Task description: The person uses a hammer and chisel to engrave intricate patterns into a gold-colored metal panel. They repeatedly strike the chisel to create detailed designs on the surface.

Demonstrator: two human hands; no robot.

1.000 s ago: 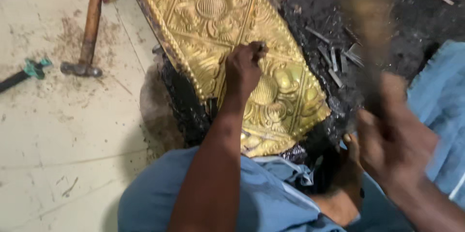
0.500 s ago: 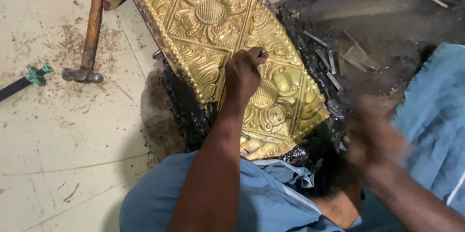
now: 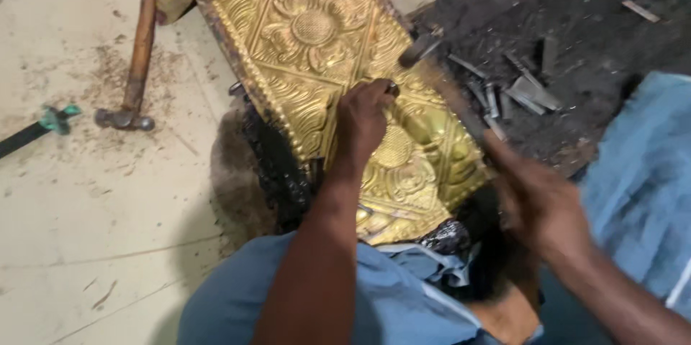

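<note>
Since the earlier pictures, the right hand (image 3: 541, 204) is seen swung further toward the middle of the frame, and the blurred hammer (image 3: 439, 78) it grips is now carried over the upper right edge of the gold-coloured embossed metal sheet (image 3: 317, 50), while the left hand (image 3: 363, 118) is kept at the same spot on the relief. From the head view, most of the sheet is already worked: flower medallions, diagonal bands and a beaded border are raised across nearly the whole surface, so the job is judged far along, with only detailing under the tool left, as far as can be told. The sheet is bedded on a black pitch block (image 3: 277, 165), resting on the pale floor between the knees. The left hand's fingers are curled together, pinching a small metal punch (image 3: 392, 88) upright against the sheet, forearm stretched forward. The right hand's fingers are wrapped round the hammer handle, though blur hides them. A wooden-handled hammer (image 3: 133, 71) lies well apart on the left, and loose steel punches (image 3: 522, 89) are scattered on the dark board (image 3: 576, 14).
</note>
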